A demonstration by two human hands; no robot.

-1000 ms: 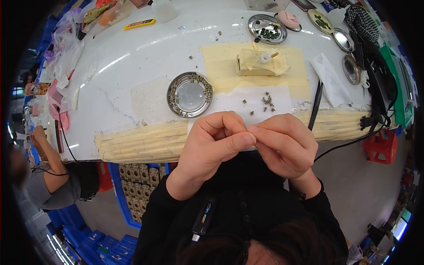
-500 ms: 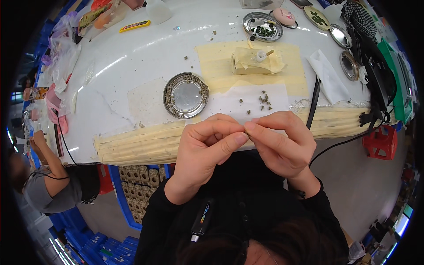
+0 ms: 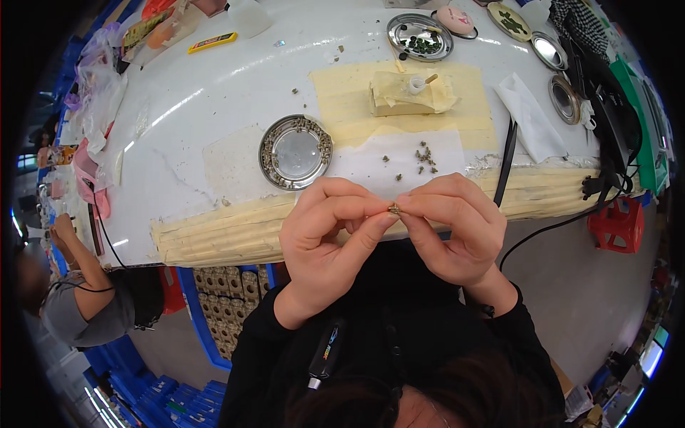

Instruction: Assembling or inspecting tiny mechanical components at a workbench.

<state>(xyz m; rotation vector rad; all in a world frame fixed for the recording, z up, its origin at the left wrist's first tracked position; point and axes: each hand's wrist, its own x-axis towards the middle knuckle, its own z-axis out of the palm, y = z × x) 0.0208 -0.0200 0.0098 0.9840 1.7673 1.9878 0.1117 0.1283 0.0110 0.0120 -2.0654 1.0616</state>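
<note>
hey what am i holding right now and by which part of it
A tiny golden piece, held where the left grip and right grip meet; too small to tell by which part.

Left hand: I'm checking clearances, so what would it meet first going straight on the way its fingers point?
The small piece is at the tips of the left hand; straight past it, probably the right hand comes first, though depth is unclear.
</note>
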